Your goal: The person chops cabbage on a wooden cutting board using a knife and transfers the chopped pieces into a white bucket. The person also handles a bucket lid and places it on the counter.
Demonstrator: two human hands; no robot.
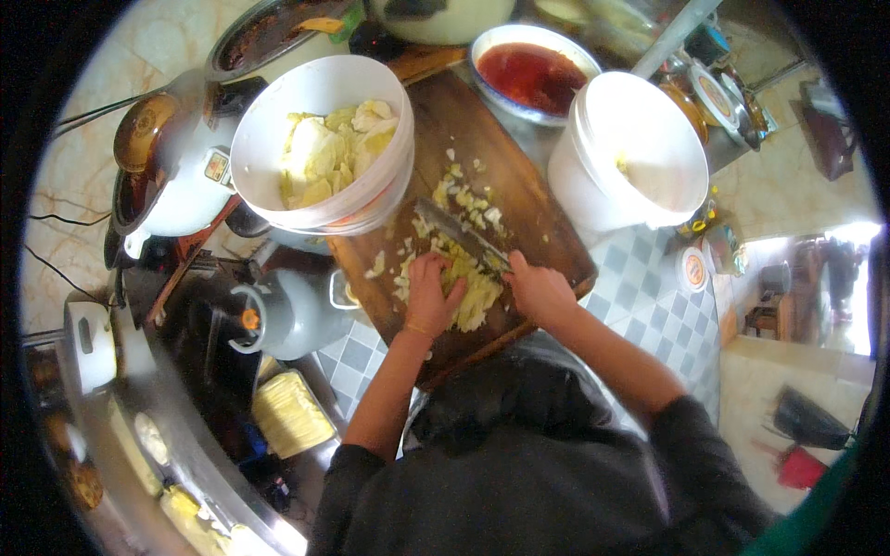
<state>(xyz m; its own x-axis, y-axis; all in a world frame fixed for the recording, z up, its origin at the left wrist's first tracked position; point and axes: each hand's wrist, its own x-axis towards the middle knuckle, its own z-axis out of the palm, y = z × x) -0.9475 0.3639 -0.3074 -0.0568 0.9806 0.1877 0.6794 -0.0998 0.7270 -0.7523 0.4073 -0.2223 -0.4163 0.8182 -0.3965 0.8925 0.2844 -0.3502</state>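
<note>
My right hand (pixel 542 288) grips the handle of a kitchen knife (pixel 462 233), whose broad blade slants up and left across chopped cabbage. Under and beside the blade lies a heap of pale yellow-green cabbage pieces (pixel 476 299) on a thick wooden cutting board (pixel 514 167). My left hand (pixel 427 292) rests on the heap's left side, thumb and fingers spread over it, close to the blade. Small chopped bits (pixel 469 198) lie scattered beyond the knife. At the board's left edge a white plastic bucket (pixel 254 160) holds large cabbage leaves (pixel 334 153).
Right of the board stands another white bucket (pixel 584 181), with a little yellow matter inside. A bowl of red liquid (pixel 532 73) sits behind it. On the left are a white rice cooker (pixel 188 201), a grey gas cylinder (pixel 306 313) and a tray of yellow sheets (pixel 292 413).
</note>
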